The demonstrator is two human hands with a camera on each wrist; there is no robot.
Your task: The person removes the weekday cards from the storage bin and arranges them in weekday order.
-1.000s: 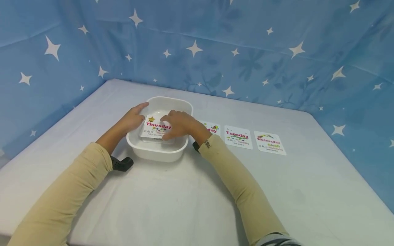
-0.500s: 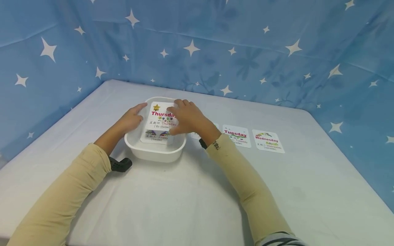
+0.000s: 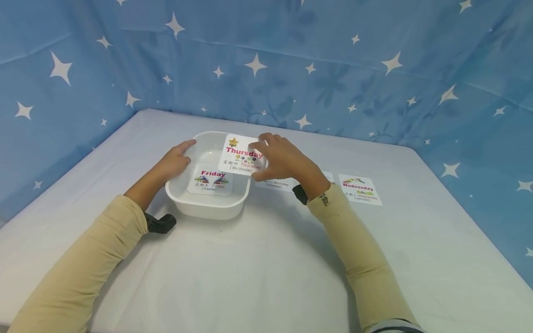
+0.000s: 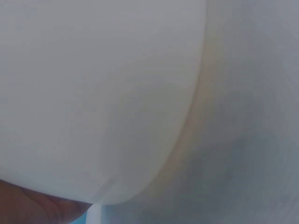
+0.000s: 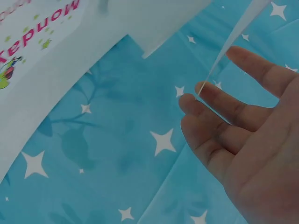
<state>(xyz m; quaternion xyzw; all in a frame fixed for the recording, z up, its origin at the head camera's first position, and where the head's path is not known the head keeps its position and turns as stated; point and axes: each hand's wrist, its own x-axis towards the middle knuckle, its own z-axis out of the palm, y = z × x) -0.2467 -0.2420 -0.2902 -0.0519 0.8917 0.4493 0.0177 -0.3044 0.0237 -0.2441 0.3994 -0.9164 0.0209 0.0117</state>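
Note:
My left hand [image 3: 172, 162] grips the left rim of a white plastic basin [image 3: 204, 209], its index finger lying along the edge. In the left wrist view part of that hand [image 4: 42, 207] shows below the basin's wall [image 4: 117, 93]. My right hand [image 3: 287, 159] pinches a Thursday card [image 3: 239, 159] by its right side, over the basin's right rim. From the right wrist view this card [image 5: 239, 35] appears edge-on at the fingertips. Inside the basin lies a Friday card [image 3: 210, 182], face up.
Right of the basin, a Monday card [image 3: 278, 185] and a Tuesday card [image 3: 329, 176] lie partly hidden by the right hand and wrist. Farther right is a Wednesday card [image 3: 360, 189]. A blue star-patterned curtain [image 3: 233, 41] backs the white-covered table [image 3: 233, 277].
My right hand has raised the Thursday card from the basin and moved it rightward, uncovering the Friday card. My left hand stays at the basin's rim.

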